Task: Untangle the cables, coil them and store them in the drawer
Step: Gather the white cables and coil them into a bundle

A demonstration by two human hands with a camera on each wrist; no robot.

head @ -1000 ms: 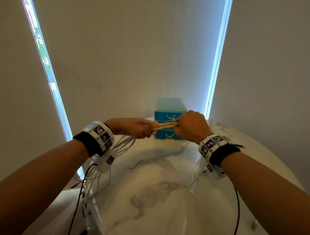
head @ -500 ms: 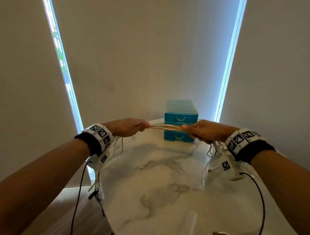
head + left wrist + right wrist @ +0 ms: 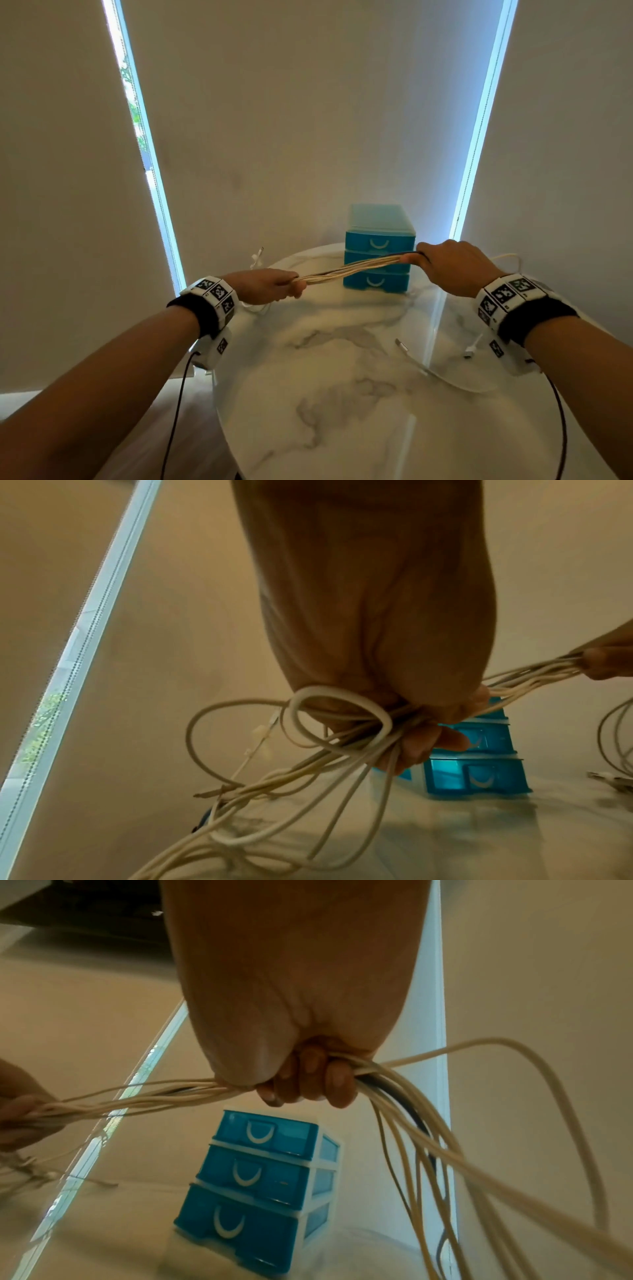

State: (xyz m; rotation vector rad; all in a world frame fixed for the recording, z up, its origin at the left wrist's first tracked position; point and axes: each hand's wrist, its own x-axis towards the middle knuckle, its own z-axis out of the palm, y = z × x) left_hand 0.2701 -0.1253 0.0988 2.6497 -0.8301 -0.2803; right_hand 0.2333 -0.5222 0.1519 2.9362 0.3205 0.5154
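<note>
Both hands are fisted round the same bundle of cables [image 3: 352,269], which is stretched between them in the air above the table [image 3: 342,394], right in front of the blue drawer unit [image 3: 378,250]. The left hand [image 3: 265,286] has its fingers curled tight on one end, and the wrist view shows loops and loose tails spilling out below it, too jumbled to count. The right hand [image 3: 452,267] grips the other end a bit higher, with more strands, one of them dark, hanging down past its fingers [image 3: 308,1083]; where they end is cut off. The cables cross the middle drawer's front, so you can't really see that handle from the head view. All three drawers look closed. A couple of plug ends [image 3: 471,351] lie on the table near the right wrist. The table's round edge drops off just beside the left forearm, and the wall sits close behind the drawers.
</note>
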